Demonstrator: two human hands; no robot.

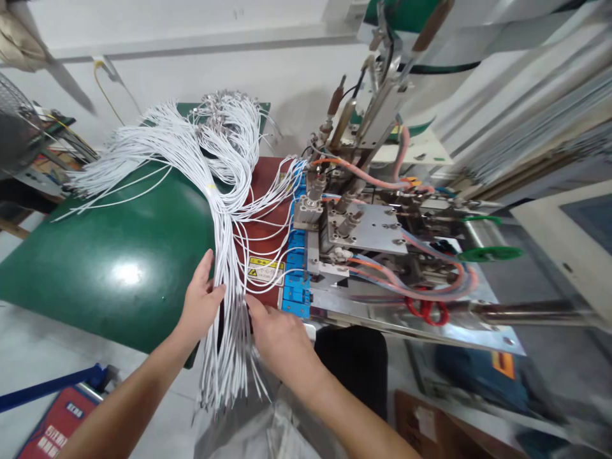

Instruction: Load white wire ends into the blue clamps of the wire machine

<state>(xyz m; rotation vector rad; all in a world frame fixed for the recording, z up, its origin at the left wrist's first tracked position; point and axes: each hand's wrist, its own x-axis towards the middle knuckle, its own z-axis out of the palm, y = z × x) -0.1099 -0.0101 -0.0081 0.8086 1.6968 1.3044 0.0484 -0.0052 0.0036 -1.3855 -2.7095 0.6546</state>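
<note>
A thick bundle of white wires [224, 236] runs down the middle and hangs over the front edge of the green table [143, 255]. At the bundle's left side is my left hand [201, 303], its thumb and fingers apart. My right hand [282, 335] lies against the bundle's right side, with its fingertips partly hidden by the wires. Several single wires lead right to a row of blue clamps [296, 280] on the machine [363, 226]. A yellow warning label [265, 271] sits on the red-brown surface between the bundle and the clamps.
More white wires [234, 127] are heaped at the back of the table. Hoses and metal cylinders rise from the machine. A green-rimmed spool [488, 239] stands at the right, near a monitor [583, 236]. A blue bar [52, 386] is at the lower left.
</note>
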